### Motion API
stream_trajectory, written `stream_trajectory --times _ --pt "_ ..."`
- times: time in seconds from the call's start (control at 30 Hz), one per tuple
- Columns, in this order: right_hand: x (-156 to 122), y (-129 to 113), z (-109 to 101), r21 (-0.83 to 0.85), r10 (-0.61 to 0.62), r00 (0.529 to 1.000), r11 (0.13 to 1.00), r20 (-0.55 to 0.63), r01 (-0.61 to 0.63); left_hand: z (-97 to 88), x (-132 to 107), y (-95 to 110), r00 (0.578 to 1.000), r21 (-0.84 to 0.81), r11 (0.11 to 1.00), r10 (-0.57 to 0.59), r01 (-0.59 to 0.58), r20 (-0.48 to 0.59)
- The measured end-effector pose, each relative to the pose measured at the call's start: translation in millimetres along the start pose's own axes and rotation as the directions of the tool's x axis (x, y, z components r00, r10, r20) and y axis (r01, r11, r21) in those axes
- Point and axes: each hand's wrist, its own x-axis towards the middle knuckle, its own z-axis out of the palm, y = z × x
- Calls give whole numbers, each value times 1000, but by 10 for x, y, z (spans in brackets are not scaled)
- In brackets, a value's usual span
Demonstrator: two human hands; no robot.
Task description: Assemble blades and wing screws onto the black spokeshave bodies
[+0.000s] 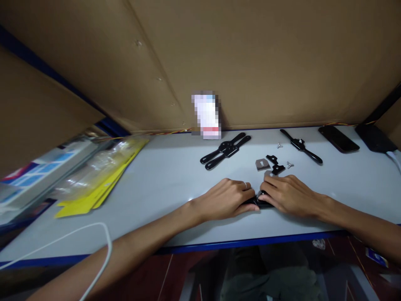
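Note:
Near the front of the table, a black spokeshave [266, 205] lies mostly hidden under my two hands. My left hand [230, 198] is closed around one handle, thumb along its near side. Over the middle of the tool, my right hand [286, 194] has its fingers pressed together; a small shiny part there is too covered to name. Just beyond the right fingers lie flat metal blades [262, 164], black cap plates [277, 169] and silver wing screws [290, 165]. Farther back, two black spokeshave bodies [227, 150] rest side by side, and another spokeshave [301, 145] lies to the right.
A lit phone [207, 117], blurred out, leans against the cardboard wall. At back right are a dark phone [338, 139] and a black flat object [376, 138] with a white cable. Yellow sheets and plastic bags [103, 175] lie left, beside a box [37, 171]. A white cable [105, 238] crosses my left forearm.

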Motion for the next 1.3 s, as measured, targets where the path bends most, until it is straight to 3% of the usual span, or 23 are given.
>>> stream_trajectory --times 0.27,0.47,0.6,0.7,0.83,0.97,1.1,1.3 --pt "-7 19 38 6 -49 996 999 -78 50 -8 -2 1 1000 -18 1000 -2 2 1" --pt "15 14 10 190 44 999 981 7 -45 -10 -9 -7 1000 -10 1000 -6 6 6" --pt "21 12 3 223 59 998 973 37 -66 -5 -10 -7 1000 -11 1000 -7 7 5" --pt "15 28 1 210 59 998 976 37 -66 -10 -6 -4 1000 -11 1000 -11 11 15" --pt "3 43 3 60 41 997 998 -62 -37 -17 -4 -1 1000 -5 1000 -22 22 23" --pt "-15 18 28 -51 -64 989 997 -135 58 -12 -1 0 999 -18 1000 -23 23 31" --pt "-34 -20 20 -38 -122 982 992 -143 118 -7 3 -3 998 -29 999 -29 30 53" --pt "-39 -31 -44 62 -76 990 994 -118 84 -25 1 0 999 -49 999 -19 22 49"
